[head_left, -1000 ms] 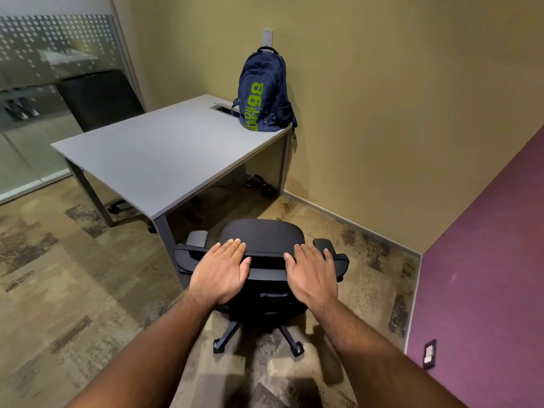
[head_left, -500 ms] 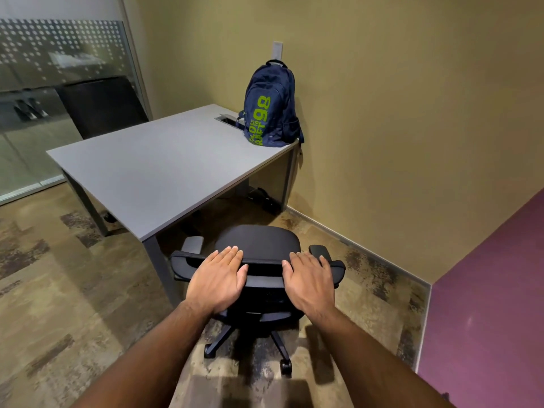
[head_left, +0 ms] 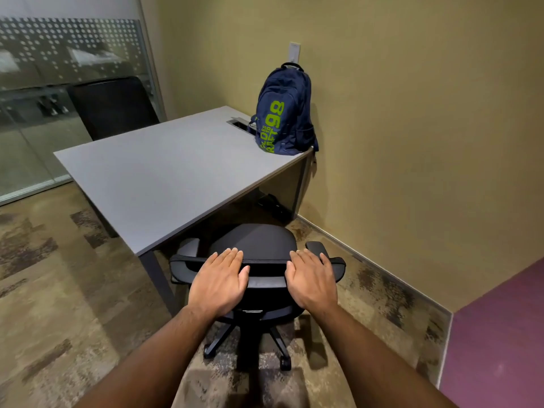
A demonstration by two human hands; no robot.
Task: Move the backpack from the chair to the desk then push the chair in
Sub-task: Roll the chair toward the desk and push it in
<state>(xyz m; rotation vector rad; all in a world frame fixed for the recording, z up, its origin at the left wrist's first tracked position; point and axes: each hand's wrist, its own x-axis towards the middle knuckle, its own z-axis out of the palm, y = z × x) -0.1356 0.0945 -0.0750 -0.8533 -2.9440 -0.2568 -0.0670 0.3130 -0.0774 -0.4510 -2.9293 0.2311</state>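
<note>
A navy backpack [head_left: 284,113] with green lettering stands upright on the far right corner of the grey desk [head_left: 164,172], leaning against the wall. The black office chair [head_left: 259,240] stands at the desk's near right side, its left armrest partly under the desktop edge and its seat bare. My left hand [head_left: 219,281] and my right hand [head_left: 312,279] lie on the chair's backrest, palms down, with the fingers hooked over its top edge. Both forearms reach in from the bottom of the view.
A second dark chair [head_left: 114,107] stands behind the desk by the glass partition [head_left: 44,83]. A cable slot [head_left: 238,123] sits in the desktop beside the backpack. Dark items [head_left: 273,206] lie on the floor under the desk. A purple wall [head_left: 500,334] closes off the right.
The chair has rolled forward toward the desk with both hands on its backrest; its left armrest now sits under the desktop edge. The backpack has not moved.
</note>
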